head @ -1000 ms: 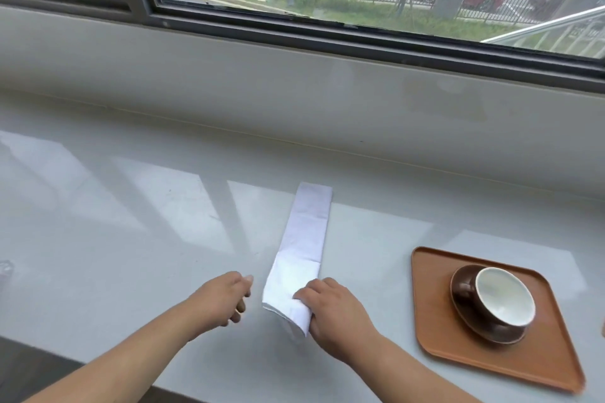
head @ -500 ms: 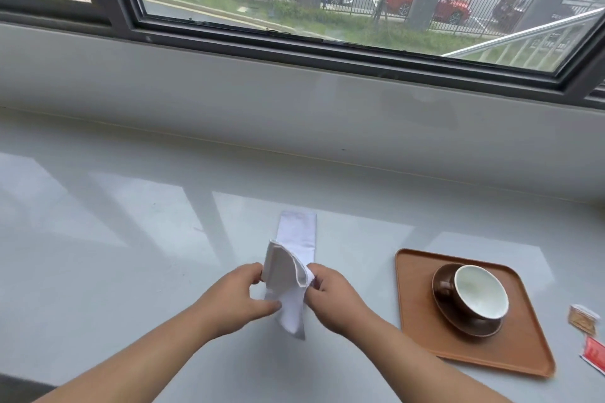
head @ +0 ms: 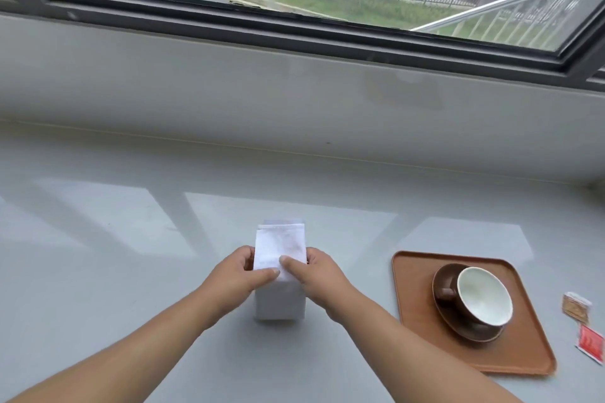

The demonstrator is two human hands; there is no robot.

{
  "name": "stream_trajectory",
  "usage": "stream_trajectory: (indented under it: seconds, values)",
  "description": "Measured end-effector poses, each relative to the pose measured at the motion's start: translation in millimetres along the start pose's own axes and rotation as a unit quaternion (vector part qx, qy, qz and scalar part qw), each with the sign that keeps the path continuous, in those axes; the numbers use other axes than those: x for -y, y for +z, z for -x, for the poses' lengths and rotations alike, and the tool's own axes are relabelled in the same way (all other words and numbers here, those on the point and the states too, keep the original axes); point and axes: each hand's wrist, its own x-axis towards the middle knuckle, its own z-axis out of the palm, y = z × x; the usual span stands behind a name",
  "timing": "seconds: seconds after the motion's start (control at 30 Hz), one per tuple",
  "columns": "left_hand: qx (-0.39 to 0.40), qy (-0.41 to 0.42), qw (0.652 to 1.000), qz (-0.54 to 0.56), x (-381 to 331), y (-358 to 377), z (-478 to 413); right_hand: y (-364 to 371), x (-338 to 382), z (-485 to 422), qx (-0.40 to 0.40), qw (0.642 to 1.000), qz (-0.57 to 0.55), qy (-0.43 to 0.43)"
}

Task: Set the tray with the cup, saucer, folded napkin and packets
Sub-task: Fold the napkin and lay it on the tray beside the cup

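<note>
A white napkin [head: 281,249] lies on the grey counter in front of me, its near end folded over toward the far end. My left hand [head: 240,275] pinches its left edge and my right hand [head: 316,271] pinches its right edge, thumbs on top of the fold. To the right sits a brown tray [head: 415,298] carrying a dark brown saucer [head: 458,327] with a brown cup [head: 481,296], white inside, on it. Beyond the tray's right edge lie a tan packet [head: 576,304] and a red packet [head: 591,343] on the counter.
The grey counter [head: 114,239] runs left and right, backed by a low pale wall [head: 294,91] under a dark-framed window [head: 294,23]. The counter's near edge is out of view below my forearms.
The long napkin strip has been folded: both hands lifted its near end and carried it over toward the far end, halving its length. The view shifted right, bringing the packets in.
</note>
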Motion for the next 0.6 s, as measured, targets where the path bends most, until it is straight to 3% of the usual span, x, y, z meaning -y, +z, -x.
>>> stream_trajectory:
  seconds: [0.3, 0.43, 0.6]
  values:
    - [-0.05, -0.026, 0.998, -0.028, -12, -3, -70, -19, 5, -53, -0.073, 0.991, 0.115, -0.006]
    - [-0.059, -0.024, 0.993, -0.102, -10, -7, -90, -23, 1, -77, -0.089, 0.961, 0.262, -0.019]
    - [-0.064, -0.022, 0.979, -0.192, -6, -7, -103, -26, -9, -91, -0.12, 0.932, 0.341, -0.024]
